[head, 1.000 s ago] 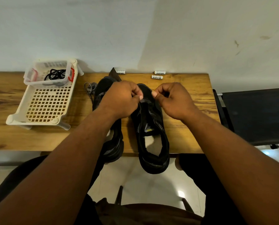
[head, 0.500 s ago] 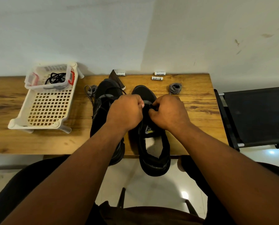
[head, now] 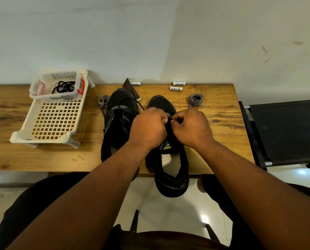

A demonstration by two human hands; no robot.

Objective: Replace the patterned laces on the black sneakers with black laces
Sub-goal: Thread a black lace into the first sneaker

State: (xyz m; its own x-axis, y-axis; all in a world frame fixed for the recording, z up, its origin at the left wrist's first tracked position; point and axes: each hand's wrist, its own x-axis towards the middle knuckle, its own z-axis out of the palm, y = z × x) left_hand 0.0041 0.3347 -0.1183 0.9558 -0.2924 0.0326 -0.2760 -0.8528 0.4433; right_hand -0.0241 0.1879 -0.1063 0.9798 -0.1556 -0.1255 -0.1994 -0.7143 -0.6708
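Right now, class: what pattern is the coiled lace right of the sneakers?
Black-and-white zigzag weave on the coiled lace, head view.

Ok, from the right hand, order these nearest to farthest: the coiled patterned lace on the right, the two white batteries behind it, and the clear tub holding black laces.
1. Coiled black-and-white patterned lace, just beyond the right hand.
2. Two white batteries, farther back by the wall.
3. Clear plastic tub of black laces, far left.

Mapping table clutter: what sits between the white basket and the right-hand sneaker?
Head view: the patterned lace and the left sneaker lie between the white basket and the right sneaker.
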